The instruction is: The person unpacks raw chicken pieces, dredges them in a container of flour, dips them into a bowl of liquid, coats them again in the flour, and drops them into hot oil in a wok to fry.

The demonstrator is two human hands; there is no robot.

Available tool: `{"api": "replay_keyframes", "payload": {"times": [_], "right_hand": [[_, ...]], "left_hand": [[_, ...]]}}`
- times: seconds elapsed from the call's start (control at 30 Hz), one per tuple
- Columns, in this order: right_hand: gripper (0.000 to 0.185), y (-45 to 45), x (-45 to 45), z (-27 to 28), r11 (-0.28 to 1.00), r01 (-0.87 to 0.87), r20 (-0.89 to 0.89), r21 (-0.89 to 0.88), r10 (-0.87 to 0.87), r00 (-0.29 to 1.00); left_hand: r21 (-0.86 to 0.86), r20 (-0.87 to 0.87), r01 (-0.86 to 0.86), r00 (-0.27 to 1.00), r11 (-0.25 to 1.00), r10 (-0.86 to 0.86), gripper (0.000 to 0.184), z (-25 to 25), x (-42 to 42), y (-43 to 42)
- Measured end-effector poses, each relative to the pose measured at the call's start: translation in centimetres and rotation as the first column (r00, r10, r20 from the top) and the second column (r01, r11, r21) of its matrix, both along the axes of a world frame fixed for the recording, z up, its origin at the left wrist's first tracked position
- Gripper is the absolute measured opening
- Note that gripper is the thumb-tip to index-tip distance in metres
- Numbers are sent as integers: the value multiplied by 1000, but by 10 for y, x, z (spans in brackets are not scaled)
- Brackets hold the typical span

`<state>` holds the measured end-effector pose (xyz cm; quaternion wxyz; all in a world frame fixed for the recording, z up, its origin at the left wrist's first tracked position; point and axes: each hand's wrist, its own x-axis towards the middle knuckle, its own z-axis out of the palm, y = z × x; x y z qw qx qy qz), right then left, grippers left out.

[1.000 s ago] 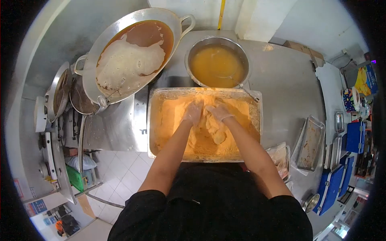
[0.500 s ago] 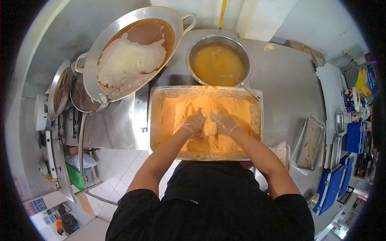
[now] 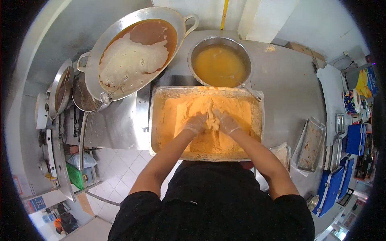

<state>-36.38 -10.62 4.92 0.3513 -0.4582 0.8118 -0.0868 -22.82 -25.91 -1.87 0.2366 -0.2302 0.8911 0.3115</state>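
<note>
- A steel counter point(image 3: 277, 80) runs across the middle of the frame, with pale walls behind it and a tiled floor point(image 3: 116, 168) at lower left.
- At the centre, a rectangular tray point(image 3: 156, 120) holds orange powder point(image 3: 237, 108); the powdered pieces point(image 3: 212, 119) lie near its middle, between the hands.
- The left hand point(image 3: 196, 121) and right hand point(image 3: 227, 122), in clear gloves, reach into the powder beside the pieces; I cannot tell whether either grips one.
- The tray's far rim sits close to the steel bowl point(image 3: 221, 66) of yellow liquid; its near rim is close to the person's black shirt point(image 3: 209, 197).
- At upper left, the big pan point(image 3: 94, 60) of foamy brown liquid slants towards the tray's far left corner.
- Right of the tray, counter surface stretches to the small metal tray point(image 3: 311, 142).
</note>
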Motion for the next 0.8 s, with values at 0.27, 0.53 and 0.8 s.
{"api": "replay_keyframes", "payload": {"times": [0.27,0.53,0.8], "right_hand": [[56,48,-36,-17,882,56,99,-469,-10,995],[51,-37,-27,-26,915,404,327,-3,-381,865],[79,51,27,40,855,-513,-357,84,506,785]], "left_hand": [[302,-282,-337,862,892,421,86,-17,39,14],[693,-12,-532,666,487,746,81,24,-16,-14],[-289,-214,455,827,842,-520,50,62,57,1]]}}
